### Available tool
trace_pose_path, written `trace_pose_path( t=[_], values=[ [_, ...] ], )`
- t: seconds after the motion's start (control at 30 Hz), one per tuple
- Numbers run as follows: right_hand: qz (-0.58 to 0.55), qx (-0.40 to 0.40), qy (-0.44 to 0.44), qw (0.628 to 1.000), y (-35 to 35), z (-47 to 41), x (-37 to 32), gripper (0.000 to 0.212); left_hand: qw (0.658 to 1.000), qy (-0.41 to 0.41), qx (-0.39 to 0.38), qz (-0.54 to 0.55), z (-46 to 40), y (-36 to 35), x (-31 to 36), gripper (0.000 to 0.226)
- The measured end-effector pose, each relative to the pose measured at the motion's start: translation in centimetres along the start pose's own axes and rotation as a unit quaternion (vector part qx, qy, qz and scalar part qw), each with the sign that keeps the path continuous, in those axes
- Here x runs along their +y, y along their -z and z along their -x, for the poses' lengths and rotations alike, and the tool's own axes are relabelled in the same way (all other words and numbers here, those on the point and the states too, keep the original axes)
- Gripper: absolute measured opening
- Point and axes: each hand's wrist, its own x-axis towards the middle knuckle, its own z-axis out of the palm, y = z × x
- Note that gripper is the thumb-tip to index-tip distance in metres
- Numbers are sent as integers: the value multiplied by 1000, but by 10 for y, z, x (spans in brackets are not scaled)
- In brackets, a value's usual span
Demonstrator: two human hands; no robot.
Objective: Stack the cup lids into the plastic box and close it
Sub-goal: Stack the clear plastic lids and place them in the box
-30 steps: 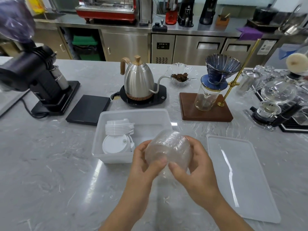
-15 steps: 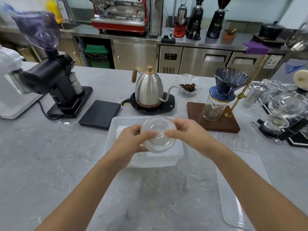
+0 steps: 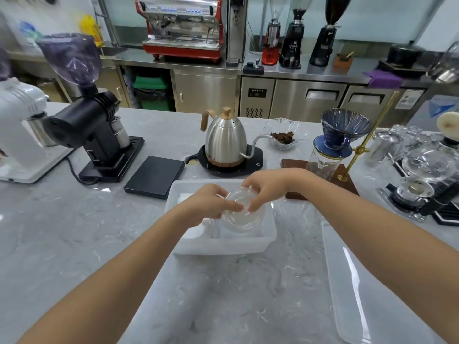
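— Two hands are holding the clear lids [image 3: 243, 211]?
— Yes, and they are lower now, inside the plastic box [image 3: 223, 244] on the bench [image 3: 74, 232]. Left hand [image 3: 207, 204] and right hand [image 3: 265, 188] fingers are curling around the rim, pinching it.

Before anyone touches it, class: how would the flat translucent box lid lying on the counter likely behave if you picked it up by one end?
The box lid looks thin, broad and flat, so it would probably feel light and may flex or droop. Its glossy surface, streaked with glare, suggests it could slip on the smooth marble counter when pushed. Lying flat, it seems unlikely to roll or tip.
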Motion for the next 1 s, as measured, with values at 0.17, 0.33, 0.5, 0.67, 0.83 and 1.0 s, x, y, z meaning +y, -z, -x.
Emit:
trace_pose_path(
  t=[0.17,0.33,0.5,0.67,0.83,1.0],
  values=[
    [128,-59,-56,988,2,-11,-14,52,992,54,-32,-106,-14,-7,2,46],
    [189,-102,-100,972,-11,-29,-22,62,972,89,-54,-212,-24,-16,7,46],
    [215,-118,-108,963,-18,-39,-22,59,952,86,-52,-289,-26,-22,12,56],
    [213,-112,-99,966,-29,-39,-15,60,951,70,-48,-299,-27,-29,6,32],
    [232,-74,-83,966,-36,-36,-6,59,940,34,-15,-339,-24,-35,2,30],
    [209,24,-52,976,-39,-27,6,55,930,-15,29,-366,-21,-34,1,54]
  ],
)
